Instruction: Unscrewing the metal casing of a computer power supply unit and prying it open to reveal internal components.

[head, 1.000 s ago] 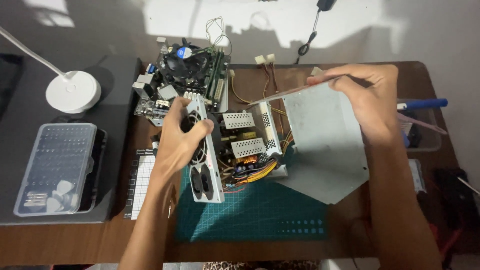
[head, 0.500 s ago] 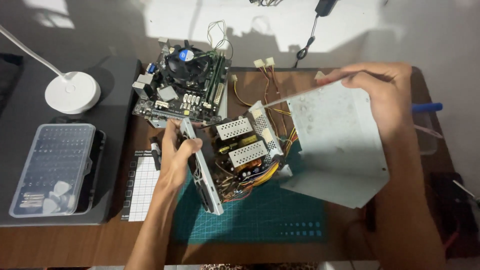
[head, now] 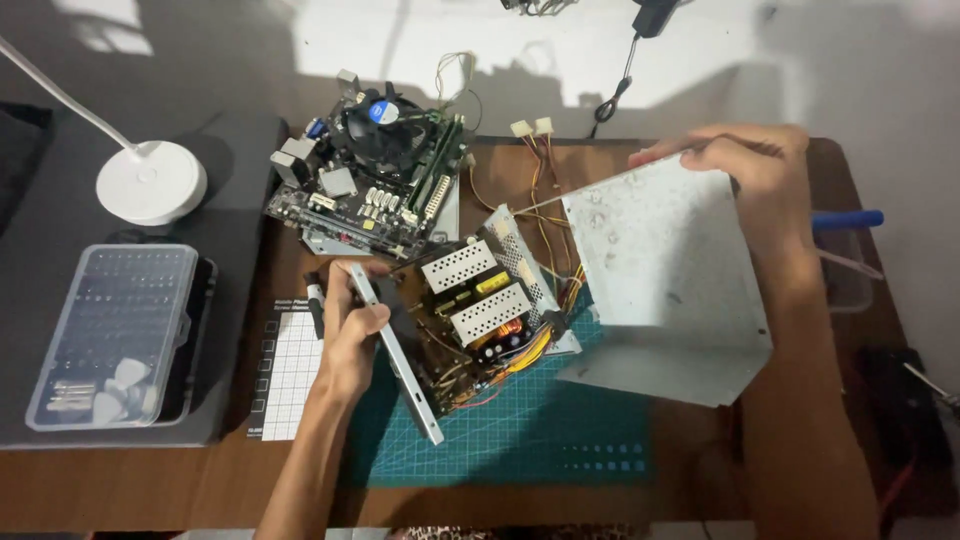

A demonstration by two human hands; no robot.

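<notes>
Left hand (head: 352, 325): fingers curled shut on the side panel of the opened power supply (head: 470, 320), which stands tilted on the green cutting mat (head: 540, 440).
Right hand (head: 745, 160): closed over the top edge of the grey metal cover (head: 665, 265) — lifted, just beside the exposed circuitry.
Surroundings: motherboard (head: 370, 185) behind; screw case (head: 110, 330) at the bench's left.

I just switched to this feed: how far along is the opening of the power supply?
Done: the metal cover is lifted clear, exposing heatsinks and wiring inside the power supply. In hand: the right hand holds the cover's top edge; the left hand grips the casing's side. Left: the circuit board sits in the casing, wires attached.
</notes>
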